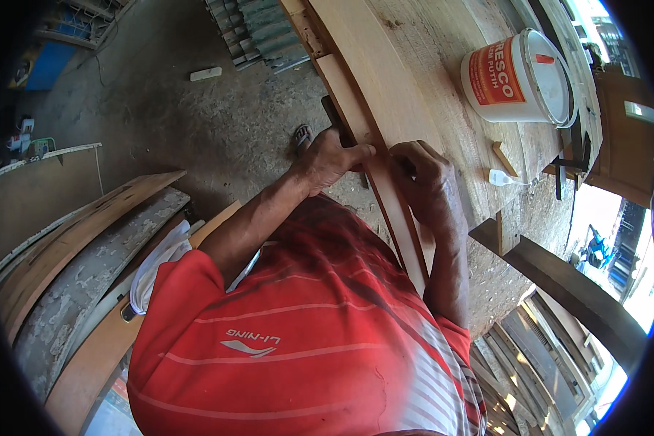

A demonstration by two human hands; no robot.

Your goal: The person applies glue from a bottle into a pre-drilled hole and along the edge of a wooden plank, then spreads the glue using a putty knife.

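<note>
A long, narrow wooden strip (394, 203) runs along the near edge of the wooden bench, beside a wide pale board (367, 54). My left hand (330, 161) is closed around the strip's outer edge, its thumb lying on top and its other fingers out of sight below. Just to the right, my right hand (430, 178) rests on the wood with bent fingers drawn together. Whatever those fingertips hold, if anything, is hidden beneath the hand. A dark bar-like piece (334, 115) juts from the bench edge, just beyond my left hand.
On the bench stand a white lidded bucket (494, 83) with an orange label, a small white plastic bottle (503, 177) and a wooden offcut (504, 158). A dark beam (567, 283) extends right. Planks (87, 247) lean at left; corrugated sheets (258, 33) lie on the floor.
</note>
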